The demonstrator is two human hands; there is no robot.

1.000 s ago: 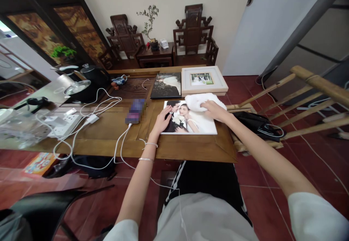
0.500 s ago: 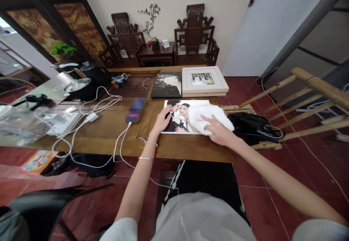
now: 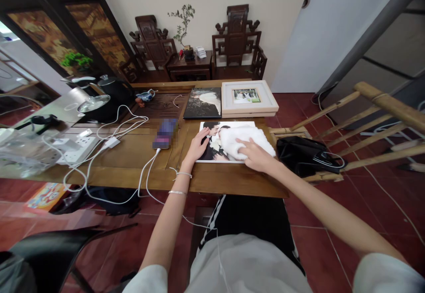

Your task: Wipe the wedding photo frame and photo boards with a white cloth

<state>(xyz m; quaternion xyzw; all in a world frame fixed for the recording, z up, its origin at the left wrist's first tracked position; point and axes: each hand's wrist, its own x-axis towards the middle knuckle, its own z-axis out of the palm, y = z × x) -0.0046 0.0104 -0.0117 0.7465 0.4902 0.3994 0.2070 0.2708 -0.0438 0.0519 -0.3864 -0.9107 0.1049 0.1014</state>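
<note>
The couple photo panel (image 3: 215, 148) lies flat near the front edge of the wooden table (image 3: 232, 180). At the panel's left edge is the left hand (image 3: 198, 144), palm down with the fingers extended and close together, resting on the print and grasping nothing. Over the panel's right part lies a bunched white cloth (image 3: 254, 134), and the right hand (image 3: 256, 155) sits on it, fingers partly spread — whether they pinch a fold I cannot tell. Left of the panel is a blurred phone (image 3: 164, 134) with a white cable (image 3: 148, 165) at its near end; right of the panel, off the table, is a black bag (image 3: 297, 156). Just behind the panel are a dark gown picture (image 3: 199, 107) and, beside it, a white framed picture (image 3: 229, 102). Well beyond the panel — against the wall — stand two carved chairs (image 3: 235, 36).
</note>
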